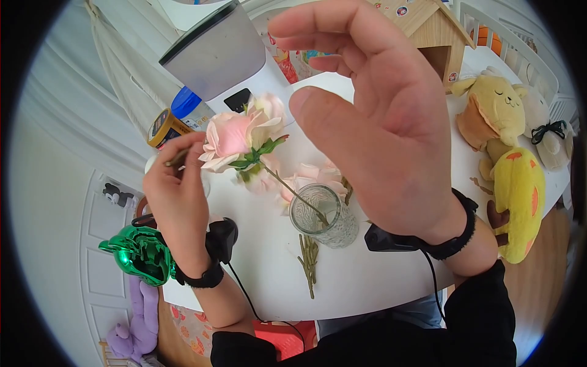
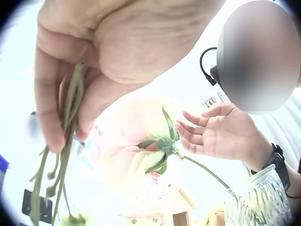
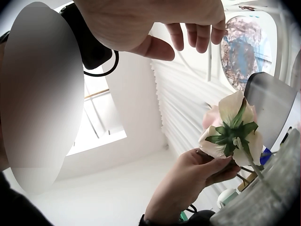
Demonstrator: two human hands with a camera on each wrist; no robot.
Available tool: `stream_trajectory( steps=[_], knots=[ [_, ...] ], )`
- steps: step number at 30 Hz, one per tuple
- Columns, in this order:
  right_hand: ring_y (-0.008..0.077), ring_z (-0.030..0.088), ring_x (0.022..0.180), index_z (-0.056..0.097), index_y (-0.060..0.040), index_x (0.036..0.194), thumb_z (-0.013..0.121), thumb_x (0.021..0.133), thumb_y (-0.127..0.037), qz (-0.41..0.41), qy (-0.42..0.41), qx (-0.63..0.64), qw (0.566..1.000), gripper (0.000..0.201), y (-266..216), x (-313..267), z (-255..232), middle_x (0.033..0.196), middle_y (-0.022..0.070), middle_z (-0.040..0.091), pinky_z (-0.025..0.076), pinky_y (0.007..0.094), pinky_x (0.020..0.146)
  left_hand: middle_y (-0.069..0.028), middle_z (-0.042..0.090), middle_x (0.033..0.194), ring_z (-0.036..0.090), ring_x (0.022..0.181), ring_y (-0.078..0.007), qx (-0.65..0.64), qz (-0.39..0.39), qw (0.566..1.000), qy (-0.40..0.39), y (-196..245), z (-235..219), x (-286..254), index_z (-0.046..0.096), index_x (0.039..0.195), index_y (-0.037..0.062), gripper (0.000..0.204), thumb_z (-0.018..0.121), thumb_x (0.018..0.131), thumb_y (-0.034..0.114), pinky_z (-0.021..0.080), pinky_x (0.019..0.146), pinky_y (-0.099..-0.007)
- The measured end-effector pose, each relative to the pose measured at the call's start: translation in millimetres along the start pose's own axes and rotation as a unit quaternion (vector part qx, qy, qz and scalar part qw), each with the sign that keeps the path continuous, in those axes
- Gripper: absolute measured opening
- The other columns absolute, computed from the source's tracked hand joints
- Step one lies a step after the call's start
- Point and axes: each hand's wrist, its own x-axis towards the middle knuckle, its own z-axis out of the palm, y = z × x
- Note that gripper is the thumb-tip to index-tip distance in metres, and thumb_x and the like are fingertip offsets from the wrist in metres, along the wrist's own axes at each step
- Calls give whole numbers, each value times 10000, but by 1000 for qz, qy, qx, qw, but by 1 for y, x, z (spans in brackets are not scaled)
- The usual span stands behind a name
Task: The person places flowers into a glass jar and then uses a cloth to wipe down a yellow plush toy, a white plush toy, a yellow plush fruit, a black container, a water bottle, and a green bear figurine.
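A pale pink rose [image 1: 232, 136] leans to the left out of a textured glass vase [image 1: 342, 229], its stem inside. Beside the bloom, my left hand [image 1: 180, 202] pinches several thin green stems [image 2: 69, 113] between thumb and fingers; they hang down in the left wrist view. My right hand [image 1: 391, 131] is raised above the vase, palm showing, fingers loosely bent with nothing in them. More pink roses [image 1: 318, 177] lie behind the vase. Short cut stems [image 1: 309, 263] lie on the white table in front of it.
At the back stand a grey translucent bin [image 1: 220, 55], a blue-lidded jar [image 1: 189, 107] and a brown tub [image 1: 166, 127]. Plush toys [image 1: 520, 202] and a wooden house [image 1: 428, 37] are on the right. A shiny green object [image 1: 140, 254] sits at the left edge.
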Motion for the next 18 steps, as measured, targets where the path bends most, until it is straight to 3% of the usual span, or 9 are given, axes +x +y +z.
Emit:
stream_trajectory(
  steps=[1, 3, 5, 8, 11, 13, 15, 16, 18],
  knots=[
    [159, 535, 1144, 494, 27, 1333, 623, 819, 14, -4, 3, -2, 1000, 530, 1, 3, 0, 1196, 83, 578, 406, 316, 1004, -61, 719, 914, 648, 803, -101, -40, 9, 997, 59, 2, 2, 2, 701, 1073, -37, 164, 664, 943, 54, 501, 716, -238],
    [155, 535, 1144, 505, 29, 1324, 617, 822, 17, -14, 8, -6, 1000, 514, 0, 5, -2, 1194, 81, 581, 407, 314, 1002, -69, 720, 975, 665, 878, -116, -80, 28, 993, 87, 1, 6, 6, 702, 1076, -53, 184, 664, 966, 90, 520, 796, -236],
    [154, 535, 1144, 510, 30, 1319, 614, 824, 18, -24, 9, -8, 1000, 506, 1, 7, -2, 1193, 81, 582, 407, 314, 1001, -105, 719, 1027, 676, 932, -145, -134, 74, 973, 172, 4, 10, 8, 691, 1100, -75, 200, 658, 968, 72, 532, 868, -255],
    [117, 541, 1123, 596, 29, 1191, 560, 866, 27, 28, 50, 36, 998, 326, 8, 7, -1, 1143, 66, 617, 427, 288, 960, -147, 707, 1133, 687, 1016, -178, -110, 121, 963, 216, 8, 9, 7, 663, 1180, -84, 243, 609, 995, 65, 541, 922, -280],
    [110, 582, 1017, 587, 29, 1194, 551, 892, 18, 73, 23, 86, 993, 304, 4, 7, -5, 1106, 63, 626, 462, 267, 896, -158, 657, 1207, 659, 1050, -188, -127, 172, 935, 284, 21, 6, 0, 645, 1193, -84, 225, 567, 994, -12, 543, 924, -298],
    [115, 610, 917, 588, 33, 1185, 533, 913, 19, 86, -81, 141, 983, 278, -8, 5, -6, 1082, 70, 631, 493, 259, 824, -192, 625, 1250, 648, 1097, -236, -73, 177, 932, 306, 33, 2, -11, 628, 1195, -96, 230, 529, 993, -51, 544, 943, -330],
    [137, 631, 887, 580, 43, 1196, 540, 971, -60, 94, -101, 162, 977, 251, -27, 1, 3, 1064, 83, 644, 512, 278, 800, -222, 623, 1236, 650, 1092, -291, -27, 272, 903, 332, 38, 1, -22, 635, 1149, -95, 205, 533, 973, -71, 550, 951, -368],
    [151, 637, 921, 573, 46, 1205, 538, 997, -114, 134, -124, 205, 962, 265, -36, -1, 7, 1045, 83, 654, 516, 288, 811, -240, 632, 1202, 651, 1090, -326, -2, 322, 893, 314, 38, 0, -29, 651, 1125, -59, 221, 559, 927, -94, 558, 947, -379],
    [193, 652, 1013, 556, 43, 1233, 506, 1054, -270, 211, -150, 268, 928, 364, -44, -4, 11, 1026, 91, 673, 525, 318, 840, -197, 660, 1165, 674, 1049, -340, -10, 443, 879, 173, 45, -3, -39, 701, 1030, -4, 252, 721, 790, -79, 589, 878, -360]
  ],
)
